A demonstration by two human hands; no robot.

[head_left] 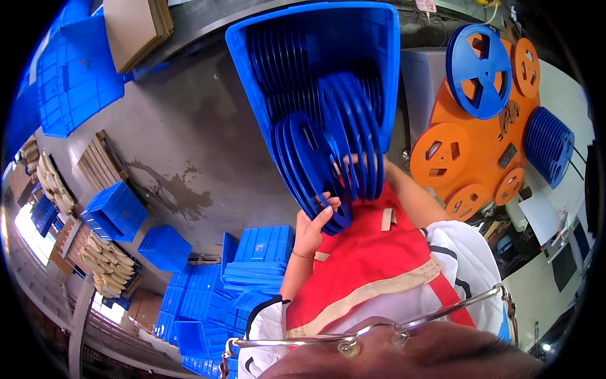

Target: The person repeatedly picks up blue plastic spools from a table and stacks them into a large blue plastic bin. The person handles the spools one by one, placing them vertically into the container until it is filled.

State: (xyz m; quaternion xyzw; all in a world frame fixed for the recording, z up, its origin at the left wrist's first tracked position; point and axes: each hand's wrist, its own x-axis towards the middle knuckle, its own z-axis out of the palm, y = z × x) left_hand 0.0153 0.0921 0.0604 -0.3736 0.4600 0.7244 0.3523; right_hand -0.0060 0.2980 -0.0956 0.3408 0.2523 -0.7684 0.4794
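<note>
My left hand (310,228) grips a small stack of blue plastic reels (291,144), fingers through an opening in them and thumb on the outer face. Beside it, my right hand (380,167) holds a second fanned group of blue reels (365,126) at its lower edge; part of that hand is hidden behind the discs. Both groups lean over the near end of a large blue bin (396,69). Inside the bin, more blue reels (278,60) stand on edge in rows.
At the right, an orange fixture with round orange discs (440,155) carries one blue reel (478,71). A row of blue reels (548,148) stands beyond it. Blue crates (259,243), a wooden pallet (101,161) and stacked sacks (104,262) occupy the left floor. Cardboard (129,31) lies upper left.
</note>
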